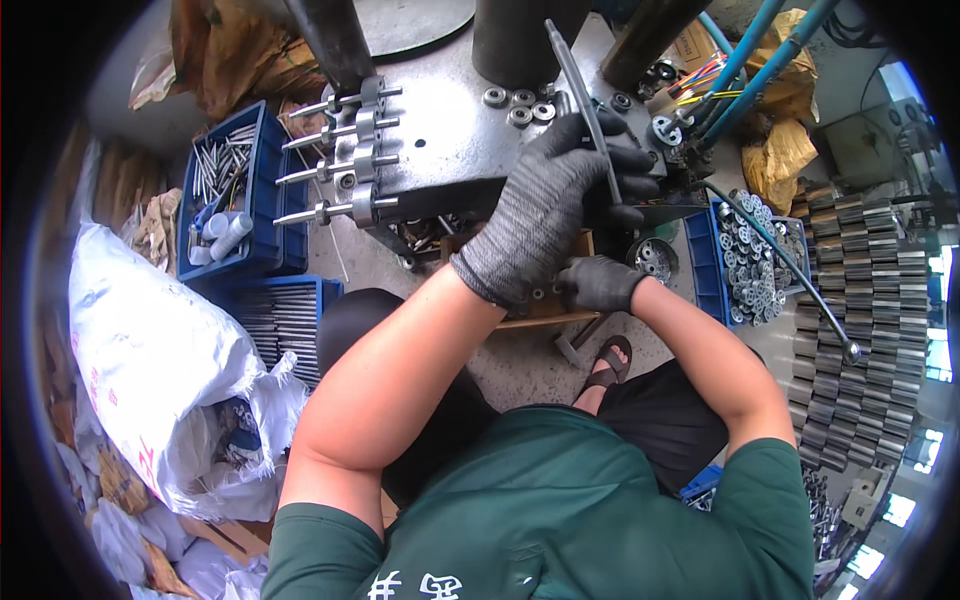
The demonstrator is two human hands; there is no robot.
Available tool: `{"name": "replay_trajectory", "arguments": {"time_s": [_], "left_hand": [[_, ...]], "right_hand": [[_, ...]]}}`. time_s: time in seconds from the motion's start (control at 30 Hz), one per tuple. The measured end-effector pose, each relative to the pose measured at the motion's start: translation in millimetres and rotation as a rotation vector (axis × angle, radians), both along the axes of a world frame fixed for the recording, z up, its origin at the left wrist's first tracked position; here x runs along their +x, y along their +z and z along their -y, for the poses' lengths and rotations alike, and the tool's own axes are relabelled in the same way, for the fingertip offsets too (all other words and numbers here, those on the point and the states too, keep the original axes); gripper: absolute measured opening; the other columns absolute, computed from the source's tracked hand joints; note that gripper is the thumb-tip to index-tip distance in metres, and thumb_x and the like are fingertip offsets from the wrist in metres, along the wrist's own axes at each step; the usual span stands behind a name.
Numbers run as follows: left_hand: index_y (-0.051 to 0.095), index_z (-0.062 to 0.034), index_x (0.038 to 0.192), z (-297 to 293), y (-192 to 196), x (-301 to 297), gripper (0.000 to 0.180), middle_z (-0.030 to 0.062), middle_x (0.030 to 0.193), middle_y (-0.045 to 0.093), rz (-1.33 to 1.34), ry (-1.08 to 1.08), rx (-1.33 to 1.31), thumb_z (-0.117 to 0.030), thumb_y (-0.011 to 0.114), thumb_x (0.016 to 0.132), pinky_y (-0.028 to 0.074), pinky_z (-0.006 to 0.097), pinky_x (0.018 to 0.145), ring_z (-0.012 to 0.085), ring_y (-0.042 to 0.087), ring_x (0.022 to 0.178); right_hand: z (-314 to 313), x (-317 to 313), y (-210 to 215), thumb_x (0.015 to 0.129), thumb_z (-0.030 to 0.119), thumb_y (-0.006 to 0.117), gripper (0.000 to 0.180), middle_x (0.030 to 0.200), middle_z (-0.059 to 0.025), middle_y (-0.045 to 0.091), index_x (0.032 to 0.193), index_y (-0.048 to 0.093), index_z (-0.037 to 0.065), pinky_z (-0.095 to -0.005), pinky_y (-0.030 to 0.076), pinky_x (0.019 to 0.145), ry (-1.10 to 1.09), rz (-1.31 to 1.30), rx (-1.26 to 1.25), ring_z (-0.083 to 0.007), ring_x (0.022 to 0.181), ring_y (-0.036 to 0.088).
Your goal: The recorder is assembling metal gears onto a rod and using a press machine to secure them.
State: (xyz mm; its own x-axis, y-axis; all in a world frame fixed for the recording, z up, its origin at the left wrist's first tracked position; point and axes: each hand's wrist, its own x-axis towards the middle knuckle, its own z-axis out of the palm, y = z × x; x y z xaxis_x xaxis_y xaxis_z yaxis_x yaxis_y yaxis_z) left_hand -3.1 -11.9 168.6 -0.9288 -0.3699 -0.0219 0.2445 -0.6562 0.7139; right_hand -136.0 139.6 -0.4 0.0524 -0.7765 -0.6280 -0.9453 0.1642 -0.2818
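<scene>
My left hand (565, 185), in a grey knit glove with dark fingers, is raised over the front of the metal worktable (450, 130). It is closed round a long thin metal shaft (578, 80), which tilts with its tapered end up and away. Lower down, my right hand (605, 284), in a dark glove, reaches into a wooden box (545, 318) of small parts below the table edge. Its fingers are bent together, and their tips are partly hidden. Several ring bearings (519, 116) lie on the table just beyond my left hand.
Several shafts sit in metal holders (367, 155) along the table's left edge. Blue crates (262, 170) of shafts stand left, beside a white sack (165, 350). At right are a blue crate (708, 268) of round metal parts and stacked metal cylinders (860, 320). A hammer (572, 347) is below the box.
</scene>
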Motion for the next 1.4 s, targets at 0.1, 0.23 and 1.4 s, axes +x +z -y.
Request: {"name": "replay_trajectory", "arguments": {"time_s": [0.1,0.23,1.4], "left_hand": [[0.049,0.0004,0.136,-20,1,-1,0.044,0.0183,0.119,0.068,-0.004,-0.082,-0.036,-0.016,0.063,0.098,0.063,0.036,0.081,0.0263,0.073,0.102],[0.052,0.0001,0.131,-40,-27,-8,0.038,0.0135,0.111,0.070,0.030,-0.118,-0.288,-0.016,0.065,0.099,0.063,0.032,0.080,0.0203,0.073,0.098],[0.064,-0.0013,0.126,-77,-73,-1,0.040,0.0013,0.092,0.067,0.382,-0.431,-0.722,-0.025,0.075,0.095,0.054,0.025,0.070,0.0074,0.061,0.078]], "right_hand": [[-25,-25,72,0.090,0.018,0.066,0.025,0.110,-0.0145,0.072,0.113,0.071,0.008,-0.0426,0.055,0.091,-0.108,0.044,-0.544,-0.0328,0.102,0.070],[-42,-17,139,0.090,0.005,0.068,0.027,0.111,-0.0104,0.071,0.116,0.064,0.002,-0.0338,0.059,0.086,-0.931,0.727,-0.718,-0.0211,0.097,0.070],[-59,-17,142,0.098,0.030,0.067,0.037,0.110,-0.0151,0.071,0.124,0.062,0.004,-0.0435,0.057,0.094,-1.478,1.580,-0.696,-0.0297,0.101,0.070]]}}
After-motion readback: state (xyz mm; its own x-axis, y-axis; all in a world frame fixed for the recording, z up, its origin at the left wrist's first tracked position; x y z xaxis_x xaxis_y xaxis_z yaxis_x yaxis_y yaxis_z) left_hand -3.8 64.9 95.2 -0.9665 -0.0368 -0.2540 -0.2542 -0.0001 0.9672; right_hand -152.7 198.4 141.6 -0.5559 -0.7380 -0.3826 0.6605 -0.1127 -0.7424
